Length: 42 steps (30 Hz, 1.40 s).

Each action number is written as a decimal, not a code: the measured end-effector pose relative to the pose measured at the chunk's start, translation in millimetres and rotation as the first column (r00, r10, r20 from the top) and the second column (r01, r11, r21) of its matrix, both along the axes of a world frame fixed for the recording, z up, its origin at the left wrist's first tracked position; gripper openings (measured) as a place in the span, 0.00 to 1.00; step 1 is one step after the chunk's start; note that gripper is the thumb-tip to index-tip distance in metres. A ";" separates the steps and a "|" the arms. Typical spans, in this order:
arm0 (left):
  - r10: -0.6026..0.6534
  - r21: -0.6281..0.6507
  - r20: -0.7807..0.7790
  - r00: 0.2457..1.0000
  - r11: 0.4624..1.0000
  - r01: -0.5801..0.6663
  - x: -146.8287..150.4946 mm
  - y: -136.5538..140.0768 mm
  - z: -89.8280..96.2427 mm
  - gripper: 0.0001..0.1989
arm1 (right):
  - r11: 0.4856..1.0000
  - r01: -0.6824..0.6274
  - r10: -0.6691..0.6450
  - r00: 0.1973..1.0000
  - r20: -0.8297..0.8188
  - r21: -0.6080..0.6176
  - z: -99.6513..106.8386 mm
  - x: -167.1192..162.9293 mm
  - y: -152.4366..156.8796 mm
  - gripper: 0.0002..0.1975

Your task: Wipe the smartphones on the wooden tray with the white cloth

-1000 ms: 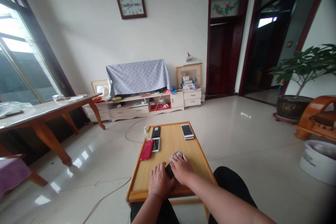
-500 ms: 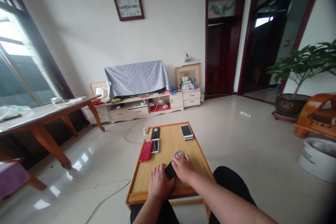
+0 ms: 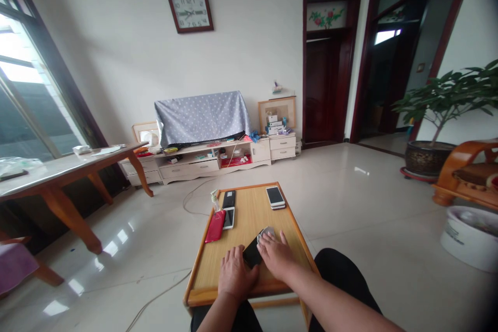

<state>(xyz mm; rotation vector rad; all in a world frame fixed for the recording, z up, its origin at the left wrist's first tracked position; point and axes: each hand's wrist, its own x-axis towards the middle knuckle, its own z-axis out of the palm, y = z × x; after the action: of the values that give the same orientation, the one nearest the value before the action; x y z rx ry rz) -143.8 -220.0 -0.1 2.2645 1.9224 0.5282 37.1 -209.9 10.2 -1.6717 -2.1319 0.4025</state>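
On the small wooden table [image 3: 245, 202] a black phone [image 3: 252, 254] lies at a slant between my hands. My left hand [image 3: 235, 273] is closed along its near left side, thumb at the bottom and fingers at the left edge. Over the phone's right side, my right hand [image 3: 275, 255] presses a crumpled grey-white cloth [image 3: 267, 231] under its fingers. The hand hides much of the cloth and part of the phone.
At the table's left stand a pump bottle [image 3: 215, 201], a red phone [image 3: 215, 226], a white phone [image 3: 229, 218] and a dark phone [image 3: 229, 198]. Stacked white phones [image 3: 276, 197] lie far right. A cable [image 3: 163, 295] runs across the floor beside the table.
My right hand has shifted slightly right with the cloth, and more of the black phone shows. My left hand stays at the phone's side. The view has moved slightly.
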 end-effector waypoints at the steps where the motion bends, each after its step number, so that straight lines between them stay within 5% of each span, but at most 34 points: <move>1: -0.001 0.003 0.001 1.000 1.000 0.001 -0.1 0.0 0.1 0.29 | 1.000 -0.006 0.006 1.000 0.000 0.003 -0.6 -2.2 -2.0 0.30; 7: 0.009 -0.043 -0.040 0.999 0.999 -0.011 -1.2 0.0 1.2 0.23 | 0.978 -0.199 0.202 0.978 -0.049 0.068 -9.8 -20.7 -33.1 0.28; 17: -0.009 -0.013 -0.030 1.000 1.000 0.008 0.2 1.4 1.2 0.26 | 0.999 0.020 -0.020 1.000 0.007 0.026 2.4 8.0 -4.9 0.30; 24: -0.014 -0.022 -0.024 1.000 1.000 0.014 -0.8 2.5 -2.7 0.21 | 0.979 -0.183 0.189 0.980 -0.061 0.089 -8.6 -15.6 -36.6 0.28; 32: -0.018 0.010 -0.014 1.000 1.000 0.018 1.6 1.1 1.7 0.23 | 0.999 0.004 -0.003 1.000 -0.012 0.049 2.4 11.7 -10.9 0.29; 39: -0.017 -0.027 -0.007 1.000 1.000 0.016 0.3 0.9 2.1 0.20 | 0.985 -0.148 0.155 0.986 -0.062 0.093 -7.5 -12.3 -38.4 0.29; 42: -0.018 -0.029 -0.011 1.000 0.999 0.018 0.3 0.9 3.3 0.22 | 0.991 -0.114 0.119 0.991 -0.067 0.073 -5.4 -3.5 -30.9 0.28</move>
<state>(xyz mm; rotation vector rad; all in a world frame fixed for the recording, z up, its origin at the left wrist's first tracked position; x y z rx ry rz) -143.5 -219.1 3.2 2.2701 1.9000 0.4837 33.6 -240.8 4.8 -1.4773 -2.1718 0.4113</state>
